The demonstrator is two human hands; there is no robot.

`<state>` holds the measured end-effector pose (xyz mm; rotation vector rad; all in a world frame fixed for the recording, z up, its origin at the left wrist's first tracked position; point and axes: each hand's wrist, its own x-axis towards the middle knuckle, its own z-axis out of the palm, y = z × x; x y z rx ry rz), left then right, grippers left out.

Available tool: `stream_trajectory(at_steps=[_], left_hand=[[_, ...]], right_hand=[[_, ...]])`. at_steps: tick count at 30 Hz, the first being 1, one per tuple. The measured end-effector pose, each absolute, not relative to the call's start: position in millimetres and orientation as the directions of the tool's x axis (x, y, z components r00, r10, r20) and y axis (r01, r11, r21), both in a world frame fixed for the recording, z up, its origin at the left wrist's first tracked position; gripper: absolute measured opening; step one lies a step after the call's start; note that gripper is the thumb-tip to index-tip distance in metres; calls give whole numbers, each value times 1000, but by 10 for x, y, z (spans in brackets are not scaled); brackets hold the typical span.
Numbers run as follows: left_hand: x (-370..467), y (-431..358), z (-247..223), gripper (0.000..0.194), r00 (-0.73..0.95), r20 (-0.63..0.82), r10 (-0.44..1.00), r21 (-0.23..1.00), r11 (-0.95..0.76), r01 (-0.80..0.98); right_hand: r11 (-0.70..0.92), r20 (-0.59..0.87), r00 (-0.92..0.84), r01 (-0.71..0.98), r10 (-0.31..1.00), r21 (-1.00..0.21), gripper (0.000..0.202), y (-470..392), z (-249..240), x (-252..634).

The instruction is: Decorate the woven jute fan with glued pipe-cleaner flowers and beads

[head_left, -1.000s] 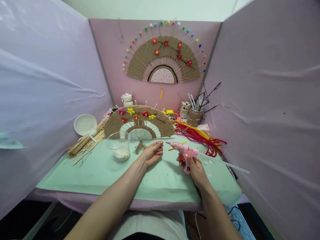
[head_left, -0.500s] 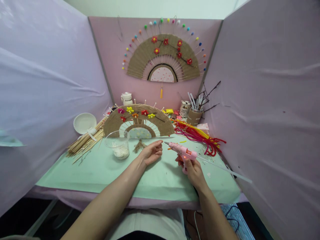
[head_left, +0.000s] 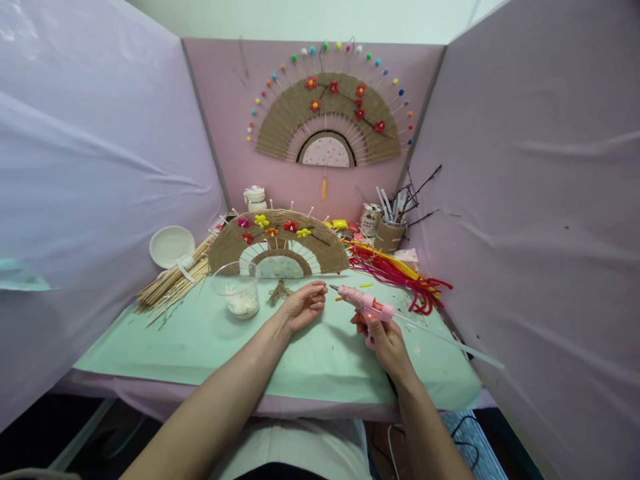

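Observation:
A pink hot glue gun [head_left: 363,303] is gripped in my right hand [head_left: 385,340], its nozzle pointing left and a long clear glue stick trailing out of its back. The nozzle tip is close to the fingertips of my left hand [head_left: 306,307], whose thumb and fingers are pinched together; whatever they hold is too small to make out. Behind my left hand a brown twine-covered fan [head_left: 225,247] stands upright, with colourful flowers on it and a twine tassel [head_left: 279,292] in front. To the left is a clear plastic cup [head_left: 243,293] with small white pieces inside.
Bundled thin sticks [head_left: 173,283] and a white paper plate [head_left: 171,247] lie at the left. Red and yellow pipe cleaners [head_left: 400,277] spread at the right, before a brown holder [head_left: 389,235] of glue sticks and twigs. Another flowered fan [head_left: 280,127] hangs on the back panel.
The camera view has shifted very slightly, so the background sits a little lower. Both hands and the glue gun keep nearly the same position.

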<state>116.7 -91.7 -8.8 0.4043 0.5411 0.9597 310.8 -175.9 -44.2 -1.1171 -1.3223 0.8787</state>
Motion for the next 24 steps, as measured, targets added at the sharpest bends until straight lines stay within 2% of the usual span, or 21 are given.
stream_trajectory(at_steps=[8,17,24], left_hand=[[1163,-916,-116,13,463,-223,858,555,502,-663],[1140,-914,-140,12,501,-210,840,500,532,-683],[1150,-908,-152,11,506,-199,839,534,526,-662]], right_hand=[[285,292,52,106,955,-953,58,-1768,-446,3113],[285,289,24,105,957,-953,54,-1763,-472,3125],[301,305,16,119,952,-946,52,-1776,-461,3133]])
